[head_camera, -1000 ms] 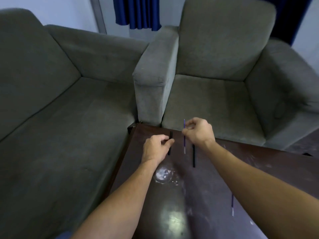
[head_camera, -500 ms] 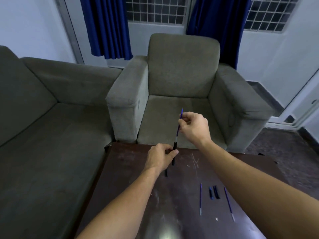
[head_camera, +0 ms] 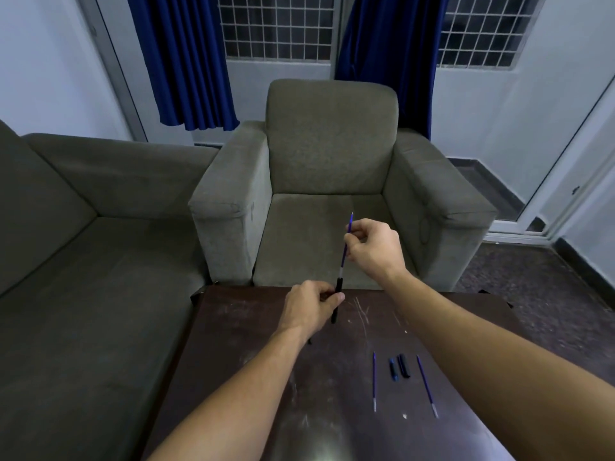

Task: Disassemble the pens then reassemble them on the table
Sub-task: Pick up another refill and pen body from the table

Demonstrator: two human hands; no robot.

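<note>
My left hand [head_camera: 312, 306] grips a black pen barrel [head_camera: 336, 299] above the far edge of the dark wooden table [head_camera: 253, 377]. My right hand [head_camera: 374, 249] pinches a thin blue refill [head_camera: 344, 251] that stands tilted, its lower end at the barrel's open top. On the table to the right lie two more blue refills [head_camera: 374, 380] [head_camera: 426, 385], with two short dark caps [head_camera: 398, 367] side by side between them.
A grey armchair [head_camera: 332, 181] stands just behind the table and a grey sofa [head_camera: 93, 261] runs along its left side. Blue curtains [head_camera: 186, 61] hang at barred windows behind. The tabletop is scratched and shows glare near me.
The view has tilted up from the table to show the room. My right hand has raised the refill over the barrel in my left hand; both hands keep their grip.
</note>
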